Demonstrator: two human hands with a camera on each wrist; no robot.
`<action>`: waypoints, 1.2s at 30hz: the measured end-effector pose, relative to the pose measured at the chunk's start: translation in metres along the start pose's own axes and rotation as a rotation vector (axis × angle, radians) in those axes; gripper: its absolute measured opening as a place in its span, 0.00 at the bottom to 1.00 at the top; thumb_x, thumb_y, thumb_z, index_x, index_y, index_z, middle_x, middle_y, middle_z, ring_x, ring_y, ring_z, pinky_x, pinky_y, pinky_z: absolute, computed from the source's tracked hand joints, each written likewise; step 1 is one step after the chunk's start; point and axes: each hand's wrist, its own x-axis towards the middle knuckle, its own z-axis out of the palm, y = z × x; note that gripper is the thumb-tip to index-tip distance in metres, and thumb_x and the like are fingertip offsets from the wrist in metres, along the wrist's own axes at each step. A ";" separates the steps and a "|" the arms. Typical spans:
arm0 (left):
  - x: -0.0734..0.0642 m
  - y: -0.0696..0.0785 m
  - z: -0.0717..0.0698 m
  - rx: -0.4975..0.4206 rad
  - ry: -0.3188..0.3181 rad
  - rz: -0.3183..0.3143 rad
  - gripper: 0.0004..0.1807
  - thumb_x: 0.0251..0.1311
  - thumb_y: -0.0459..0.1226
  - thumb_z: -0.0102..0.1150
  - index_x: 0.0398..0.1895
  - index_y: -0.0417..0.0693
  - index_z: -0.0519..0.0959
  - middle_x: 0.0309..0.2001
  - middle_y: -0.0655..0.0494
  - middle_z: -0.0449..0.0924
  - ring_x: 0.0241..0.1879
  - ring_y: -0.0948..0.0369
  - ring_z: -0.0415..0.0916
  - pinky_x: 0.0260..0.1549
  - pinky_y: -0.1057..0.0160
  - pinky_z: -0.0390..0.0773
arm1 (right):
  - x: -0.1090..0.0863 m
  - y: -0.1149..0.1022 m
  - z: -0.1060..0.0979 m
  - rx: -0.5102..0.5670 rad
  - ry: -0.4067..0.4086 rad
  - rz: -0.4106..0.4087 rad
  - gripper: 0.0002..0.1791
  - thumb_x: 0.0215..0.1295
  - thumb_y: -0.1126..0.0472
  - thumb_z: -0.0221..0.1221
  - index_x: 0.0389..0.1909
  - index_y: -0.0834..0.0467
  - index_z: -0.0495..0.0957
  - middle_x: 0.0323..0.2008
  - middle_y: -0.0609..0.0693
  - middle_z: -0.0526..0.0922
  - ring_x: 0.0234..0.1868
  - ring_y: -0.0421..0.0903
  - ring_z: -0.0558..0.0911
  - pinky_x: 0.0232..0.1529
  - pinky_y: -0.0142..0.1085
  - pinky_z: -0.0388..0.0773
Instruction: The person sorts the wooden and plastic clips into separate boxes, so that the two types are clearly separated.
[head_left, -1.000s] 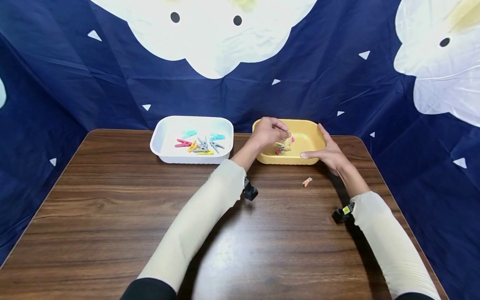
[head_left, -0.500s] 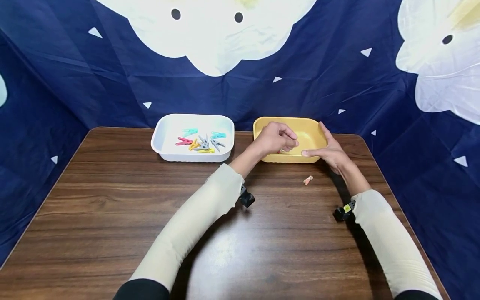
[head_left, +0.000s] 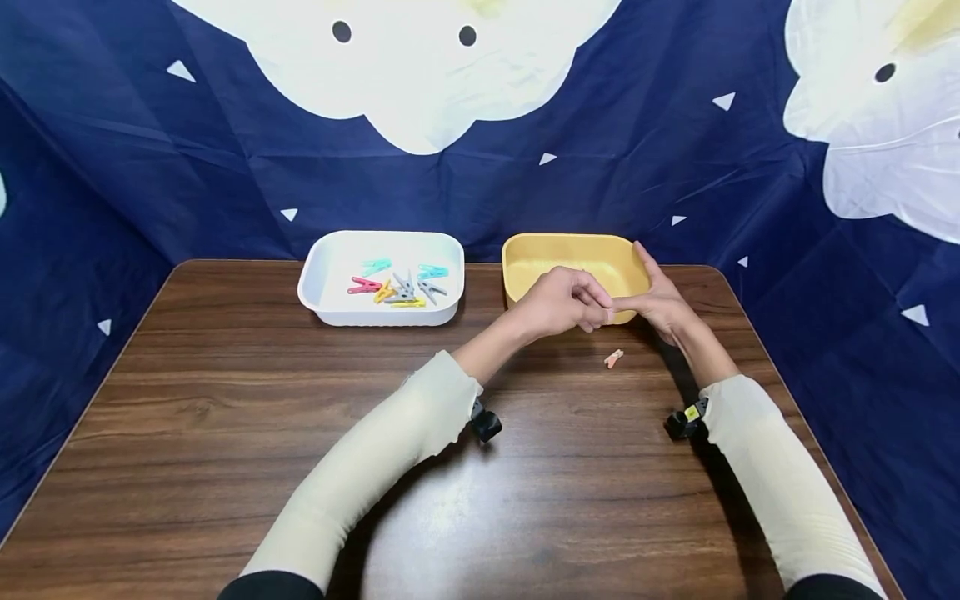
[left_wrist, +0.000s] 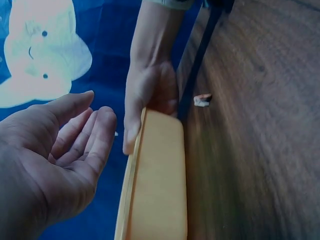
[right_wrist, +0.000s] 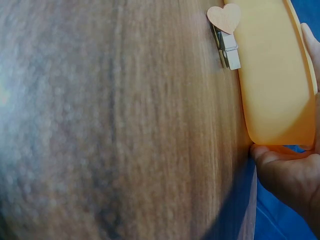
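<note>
My left hand (head_left: 564,302) hovers over the front rim of a yellow plastic basin (head_left: 562,250). Its fingers bend loosely with nothing visible between them in the left wrist view, where the thumb and fingertips stand apart. At the basin's right end, my right hand (head_left: 663,305) grips the wall, its thumb at the front rim and its fingers along the side. A small wooden clothespin with a heart (right_wrist: 224,19) lies on the table just in front of the basin. The front part of the basin's inside is hidden behind my left hand.
A white basin (head_left: 324,287) at the left holds several plastic clothespins, among them a pink clothespin (head_left: 364,285) and a yellow clothespin (head_left: 408,303). Both basins stand at the back edge of the brown wooden table (head_left: 225,433), close to a blue cloth backdrop (head_left: 487,192).
My left hand has come from inside the yellow basin toward the front and right, out over its front rim. My right hand keeps its hold on the basin's right end.
</note>
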 end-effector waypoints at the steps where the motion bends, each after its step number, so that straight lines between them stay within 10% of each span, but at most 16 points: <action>1: -0.001 0.001 0.002 0.001 -0.011 0.002 0.07 0.70 0.30 0.77 0.47 0.36 0.89 0.36 0.52 0.91 0.35 0.53 0.91 0.49 0.51 0.94 | 0.000 0.000 0.000 0.002 0.002 0.001 0.76 0.66 0.72 0.75 0.95 0.36 0.28 0.95 0.49 0.38 0.89 0.52 0.58 0.89 0.41 0.63; 14: -0.017 -0.021 0.018 0.051 -0.089 -0.061 0.06 0.70 0.30 0.76 0.46 0.37 0.89 0.36 0.47 0.94 0.44 0.36 0.92 0.52 0.41 0.92 | 0.002 -0.002 0.003 -0.011 0.017 -0.022 0.78 0.62 0.71 0.79 0.95 0.39 0.30 0.95 0.46 0.33 0.92 0.53 0.54 0.93 0.48 0.54; 23: -0.017 -0.047 0.030 0.046 -0.071 -0.127 0.08 0.65 0.30 0.79 0.44 0.37 0.90 0.34 0.52 0.94 0.29 0.62 0.87 0.35 0.65 0.87 | 0.001 -0.002 0.003 0.000 0.018 -0.012 0.80 0.60 0.71 0.81 0.95 0.39 0.30 0.95 0.48 0.35 0.92 0.53 0.54 0.93 0.48 0.52; 36: 0.000 -0.067 0.054 0.146 0.043 -0.225 0.11 0.58 0.36 0.85 0.41 0.46 0.93 0.33 0.58 0.96 0.28 0.65 0.88 0.32 0.68 0.84 | -0.001 -0.002 0.004 0.019 0.014 -0.021 0.79 0.61 0.72 0.80 0.95 0.38 0.31 0.95 0.47 0.35 0.92 0.52 0.54 0.93 0.47 0.52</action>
